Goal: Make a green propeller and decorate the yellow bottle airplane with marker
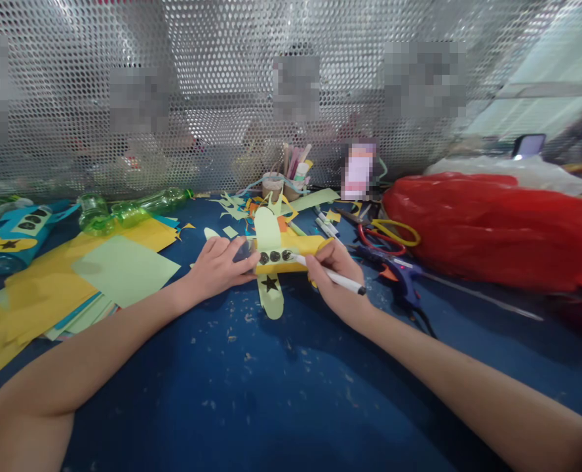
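Observation:
A toy airplane [301, 248] with a yellow paper body lies on its side in front of me. Its light green wings stick out above and below, the lower one bearing a black star. Along the body a pale strip carries several black round spots. My left hand [225, 263] grips the clear left end of the airplane between thumb and fingers. In my right hand [337, 275] is a white marker [343, 280] with a black end, its tip touching the strip by the rightmost spot. Part of the airplane's right end is hidden behind that hand.
Coloured paper sheets [124, 269], green plastic bottles [158, 200] and a blue toy airplane [23, 229] lie left. Paper scraps and cups [272, 185] of sticks stand behind. At right are scissors [394, 233], a glue gun [404, 275] and a red plastic bag [487, 229].

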Demonstrator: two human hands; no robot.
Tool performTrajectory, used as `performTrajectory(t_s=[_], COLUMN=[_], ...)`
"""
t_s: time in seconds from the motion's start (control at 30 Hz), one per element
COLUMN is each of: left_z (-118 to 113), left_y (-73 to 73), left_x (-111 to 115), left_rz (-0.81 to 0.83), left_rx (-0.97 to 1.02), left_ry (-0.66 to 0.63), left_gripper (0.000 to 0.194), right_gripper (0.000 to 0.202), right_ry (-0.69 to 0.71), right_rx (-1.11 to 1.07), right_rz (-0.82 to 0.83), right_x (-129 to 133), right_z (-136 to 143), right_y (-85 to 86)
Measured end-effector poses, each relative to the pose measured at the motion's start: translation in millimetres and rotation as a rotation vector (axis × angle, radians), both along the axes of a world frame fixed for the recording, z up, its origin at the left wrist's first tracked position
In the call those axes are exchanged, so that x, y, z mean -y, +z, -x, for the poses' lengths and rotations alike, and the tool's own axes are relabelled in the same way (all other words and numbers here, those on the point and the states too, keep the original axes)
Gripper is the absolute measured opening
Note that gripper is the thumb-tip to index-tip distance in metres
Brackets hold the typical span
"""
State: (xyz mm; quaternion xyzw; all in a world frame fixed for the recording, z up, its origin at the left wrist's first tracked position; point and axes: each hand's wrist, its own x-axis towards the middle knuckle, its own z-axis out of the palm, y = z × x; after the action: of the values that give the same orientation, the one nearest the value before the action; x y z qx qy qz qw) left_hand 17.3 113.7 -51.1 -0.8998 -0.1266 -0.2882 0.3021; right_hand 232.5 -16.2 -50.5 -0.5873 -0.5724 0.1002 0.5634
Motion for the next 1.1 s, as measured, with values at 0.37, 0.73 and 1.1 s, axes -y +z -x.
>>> performTrajectory(t_s=[0.37, 0.73, 1.1], left_z=[0.8, -0.7, -0.5], left_y=[-0.5, 2.2, 1.1], left_x=[-0.2, 0.7, 0.0], left_rz=[-0.029, -0.094, -0.065], left_rx=[-0.004, 0.03, 0.017], left_ry=[0.002, -0.019, -0.008], left_gripper=[0.032, 0.031, 0.032], right_gripper=[0.024, 0.023, 0.024], right_ry=[-0.022, -0.01, -0.024], right_rx=[0.043, 0.015, -0.032], right_rz=[0.0, 0.014, -0.008], right_x=[0.6, 0.0, 1.9], right_z=[0.1, -0.5, 0.2], right_y=[1.8, 1.1, 2.6])
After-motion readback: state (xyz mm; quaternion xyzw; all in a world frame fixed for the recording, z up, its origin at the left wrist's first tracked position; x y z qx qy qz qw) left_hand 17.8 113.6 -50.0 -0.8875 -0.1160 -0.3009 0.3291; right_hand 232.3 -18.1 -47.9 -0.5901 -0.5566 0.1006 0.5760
